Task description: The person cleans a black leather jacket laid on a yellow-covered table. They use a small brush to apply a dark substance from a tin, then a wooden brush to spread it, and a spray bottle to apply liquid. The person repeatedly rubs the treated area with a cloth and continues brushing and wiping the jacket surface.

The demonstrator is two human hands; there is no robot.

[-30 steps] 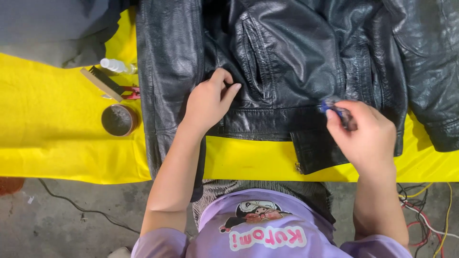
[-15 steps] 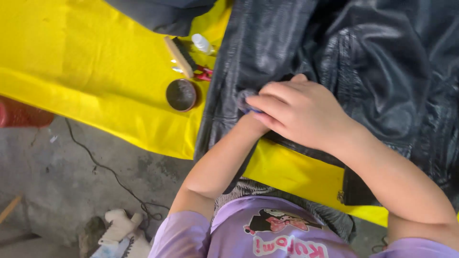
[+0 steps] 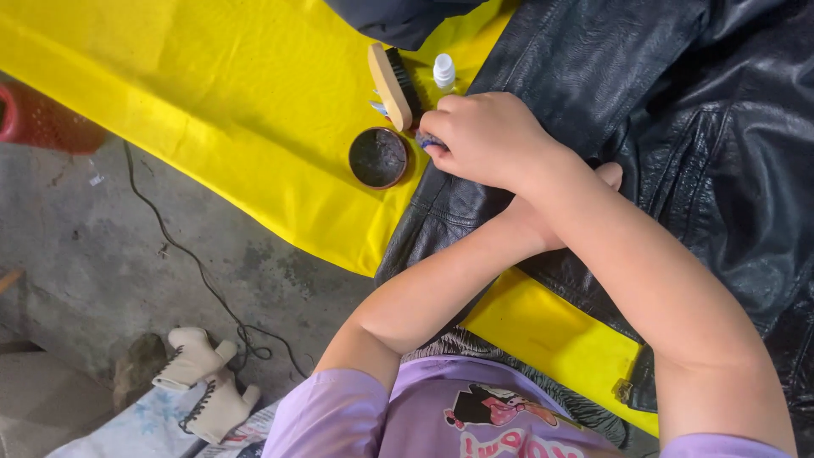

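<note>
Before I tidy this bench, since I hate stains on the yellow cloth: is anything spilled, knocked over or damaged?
Nothing spilled. The round tin sits open, no lid in view, on the yellow cloth. The wooden brush lies on its side beside the small white bottle, which stands upright. The black leather jacket shows creases, no tears.

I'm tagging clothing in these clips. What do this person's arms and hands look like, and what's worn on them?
Both arms are bare from short lilac sleeves down. The right hand wears no glove, ring, watch or bracelet. The left hand is mostly hidden, so its fingers cannot be checked. The sleeves belong to a lilac T-shirt with a cartoon print on the chest.
</note>
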